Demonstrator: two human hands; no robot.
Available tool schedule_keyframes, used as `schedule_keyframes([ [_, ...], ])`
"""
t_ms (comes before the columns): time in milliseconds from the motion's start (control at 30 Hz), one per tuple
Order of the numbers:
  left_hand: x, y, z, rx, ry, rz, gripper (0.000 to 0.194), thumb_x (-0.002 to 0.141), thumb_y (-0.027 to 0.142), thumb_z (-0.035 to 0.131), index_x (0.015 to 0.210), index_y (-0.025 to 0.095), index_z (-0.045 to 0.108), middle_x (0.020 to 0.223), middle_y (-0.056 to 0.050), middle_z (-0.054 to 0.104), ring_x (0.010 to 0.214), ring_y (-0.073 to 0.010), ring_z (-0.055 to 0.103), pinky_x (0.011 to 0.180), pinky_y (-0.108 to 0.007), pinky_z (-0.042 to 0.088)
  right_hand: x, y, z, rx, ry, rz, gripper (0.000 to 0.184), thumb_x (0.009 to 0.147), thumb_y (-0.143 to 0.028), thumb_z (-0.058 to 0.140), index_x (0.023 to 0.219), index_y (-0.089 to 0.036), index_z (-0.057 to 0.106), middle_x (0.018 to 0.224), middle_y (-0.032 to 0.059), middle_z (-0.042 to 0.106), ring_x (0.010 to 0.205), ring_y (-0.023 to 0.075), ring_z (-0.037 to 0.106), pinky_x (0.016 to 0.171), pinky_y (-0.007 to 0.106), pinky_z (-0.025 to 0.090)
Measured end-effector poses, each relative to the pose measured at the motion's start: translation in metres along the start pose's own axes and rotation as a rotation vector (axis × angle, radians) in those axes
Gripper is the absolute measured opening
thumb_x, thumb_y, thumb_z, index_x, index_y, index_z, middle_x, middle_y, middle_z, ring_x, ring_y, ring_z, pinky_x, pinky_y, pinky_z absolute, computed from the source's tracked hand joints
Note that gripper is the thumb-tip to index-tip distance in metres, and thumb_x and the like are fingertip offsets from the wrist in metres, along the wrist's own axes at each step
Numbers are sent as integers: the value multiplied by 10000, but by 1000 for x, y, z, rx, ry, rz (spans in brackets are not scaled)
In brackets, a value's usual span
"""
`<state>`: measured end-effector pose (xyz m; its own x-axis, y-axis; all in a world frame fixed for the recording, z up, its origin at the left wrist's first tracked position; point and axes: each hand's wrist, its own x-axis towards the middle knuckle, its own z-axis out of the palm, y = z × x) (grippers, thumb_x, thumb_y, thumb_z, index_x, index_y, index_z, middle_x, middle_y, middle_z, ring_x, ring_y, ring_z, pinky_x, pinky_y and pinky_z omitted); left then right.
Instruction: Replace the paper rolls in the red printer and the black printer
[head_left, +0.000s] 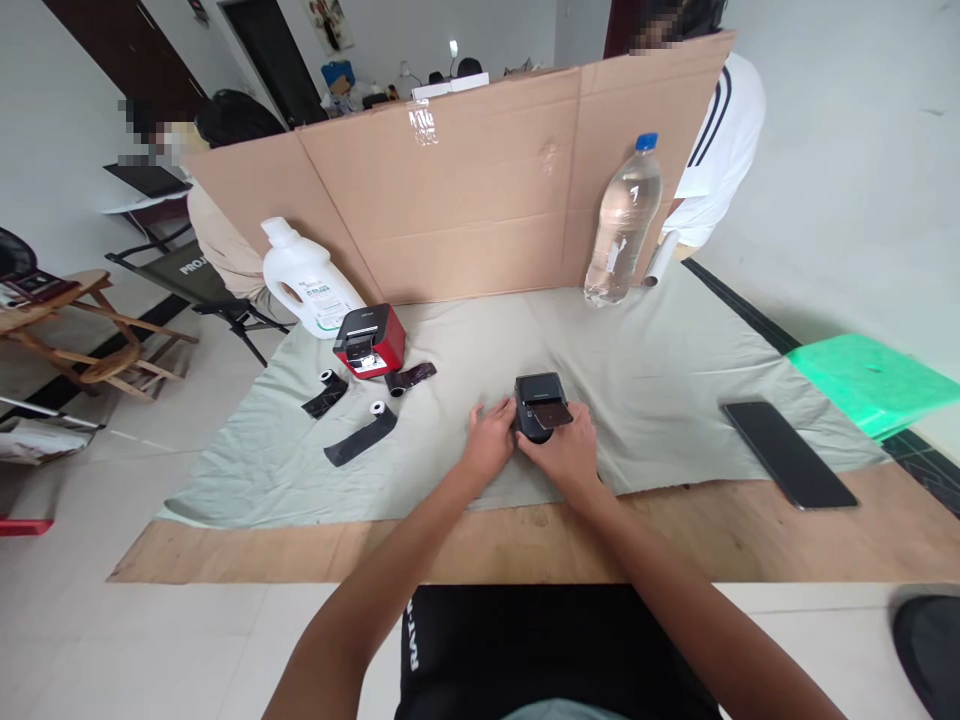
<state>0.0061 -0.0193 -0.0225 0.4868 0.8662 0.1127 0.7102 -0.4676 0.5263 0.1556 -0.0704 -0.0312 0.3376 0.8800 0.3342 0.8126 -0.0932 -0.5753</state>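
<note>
A small black portable printer [534, 388] sits on the cloth in front of me, with a dark strip of paper [553, 413] sticking out of its front. My left hand [491, 437] grips the printer's left side. Wrapped round its right side and near corner is my right hand [566, 450]; some of its fingers are hidden. To the left stands a red and black printer [386, 345]. Near it lie three partly unrolled rolls of dark paper: one dark roll [411, 378], another roll [328, 396] and a longer roll [364, 438].
A cardboard screen [465, 200] closes off the table's back. Before it stand a white jug [307, 280] and a large water bottle [624, 230]. A black phone [787, 455] lies at the right. People sit beyond the screen. A green stool [877, 380] is beside the table.
</note>
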Motion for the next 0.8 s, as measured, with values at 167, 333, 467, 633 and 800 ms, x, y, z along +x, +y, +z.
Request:
schedule_keyframes([
  [167, 5, -9, -1, -146, -18, -62, 686, 874, 21, 387, 1492, 285, 528, 1552, -79, 520, 1500, -216, 416, 1246, -530, 169, 0, -1, -1, 0, 10, 39, 661, 679, -592, 720, 1133, -159, 512, 1095, 173, 586, 1069, 368, 570, 905, 494, 459],
  [333, 5, -17, -3, -364, 22, -91, 636, 929, 91, 388, 1517, 303, 503, 1594, -23, 458, 1521, -195, 379, 1266, -460, 190, -1, 2, -1, 52, 19, 14, 614, 696, -575, 699, 1153, -193, 547, 1119, 147, 602, 1097, 356, 565, 918, 490, 450],
  [467, 5, -20, -1, -462, 23, -26, 736, 909, 86, 404, 1597, 344, 356, 1640, 25, 373, 1535, -201, 349, 1285, -462, 162, -1, 0, -2, 79, 27, 28, 645, 682, -607, 710, 1149, -192, 550, 1096, 143, 610, 1078, 354, 575, 921, 493, 457],
  [633, 31, -22, -5, -573, 31, -13, 802, 921, 122, 472, 1640, 362, 210, 1666, 35, 318, 1563, -207, 288, 1305, -445, 133, -1, -3, -6, 67, 17, 43, 652, 669, -589, 714, 1130, -158, 549, 1078, 164, 602, 1068, 362, 581, 915, 495, 467],
  [800, 46, -18, -22, -391, 41, -38, 736, 945, 138, 471, 1633, 305, 271, 1627, -33, 413, 1539, -237, 344, 1288, -488, 167, -1, -4, -9, 88, 15, 18, 586, 689, -523, 711, 1127, -169, 551, 1078, 159, 614, 1095, 367, 575, 916, 495, 475],
])
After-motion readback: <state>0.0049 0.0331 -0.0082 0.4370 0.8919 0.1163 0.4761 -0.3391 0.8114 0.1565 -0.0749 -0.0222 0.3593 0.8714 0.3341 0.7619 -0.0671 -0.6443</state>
